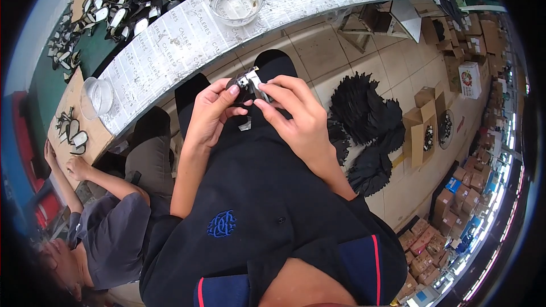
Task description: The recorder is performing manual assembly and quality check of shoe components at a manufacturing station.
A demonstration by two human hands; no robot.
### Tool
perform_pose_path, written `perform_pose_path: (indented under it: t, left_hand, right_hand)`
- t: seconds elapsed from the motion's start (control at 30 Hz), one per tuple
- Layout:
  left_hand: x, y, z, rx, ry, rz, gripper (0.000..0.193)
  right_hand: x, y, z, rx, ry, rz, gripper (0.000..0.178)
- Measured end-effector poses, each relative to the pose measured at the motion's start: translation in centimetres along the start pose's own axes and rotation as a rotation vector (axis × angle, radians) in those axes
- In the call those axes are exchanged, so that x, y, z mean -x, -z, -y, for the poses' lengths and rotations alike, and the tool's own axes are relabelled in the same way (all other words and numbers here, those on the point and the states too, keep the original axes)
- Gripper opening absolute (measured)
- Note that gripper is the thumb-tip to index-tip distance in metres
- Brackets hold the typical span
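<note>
A small dark piece with a shiny silver part (pixel 245 82) is held up over my lap, between both hands. My left hand (pixel 211 109) is closed on its dark side, with the thumb lying over it. From the other side my right hand (pixel 298 105) pinches its pale, flat silver edge between thumb and fingers. The piece's exact kind is unclear, since the fingers cover much of it. A small clear or whitish scrap (pixel 245 125) shows just below the hands, against my dark clothes.
Ahead runs a paper-covered bench (pixel 170 40) with a clear glass bowl (pixel 238 1). Many black pieces with pale oval faces (pixel 122 8) lie heaped at far left. A co-worker (pixel 114 233) sits to my left. Black fringed strips (pixel 367 113) and an opened carton (pixel 421 131) are on the right-hand floor.
</note>
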State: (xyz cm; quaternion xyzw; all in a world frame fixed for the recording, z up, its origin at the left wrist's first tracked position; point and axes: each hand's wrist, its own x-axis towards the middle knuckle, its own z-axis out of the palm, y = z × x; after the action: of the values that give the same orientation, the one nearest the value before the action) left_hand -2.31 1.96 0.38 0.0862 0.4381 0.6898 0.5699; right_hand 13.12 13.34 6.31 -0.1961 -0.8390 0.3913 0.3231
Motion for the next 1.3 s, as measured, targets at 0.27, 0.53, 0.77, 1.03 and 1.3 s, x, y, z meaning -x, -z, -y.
perform_pose_path:
  t: [0.27, 0.53, 0.77, 1.03, 1.3]
  left_hand:
    - [-0.1, 0.3, 0.0, -0.021, -0.002, -0.021, 0.024]
    - [-0.2, 0.3, -0.1, -0.004, 0.016, -0.026, 0.024]
    - [-0.4, 0.4, -0.1, 0.01, 0.02, -0.02, 0.025]
    - [-0.5, 0.5, 0.1, 0.004, 0.011, -0.017, 0.024]
    - [-0.4, 0.4, 0.0, 0.016, 0.003, -0.039, 0.025]
  right_hand:
    - [0.0, 0.2, -0.4, 0.101, -0.033, -0.02, 0.027]
    - [-0.4, 1.5, -1.0, 0.221, -0.044, -0.156, 0.026]
    - [-0.3, 1.1, -0.6, 0.118, -0.007, -0.084, 0.028]
    - [-0.1, 0.5, -0.6, 0.177, 0.002, -0.058, 0.028]
    - [-0.3, 1.0, -0.6, 0.185, 0.015, -0.102, 0.027]
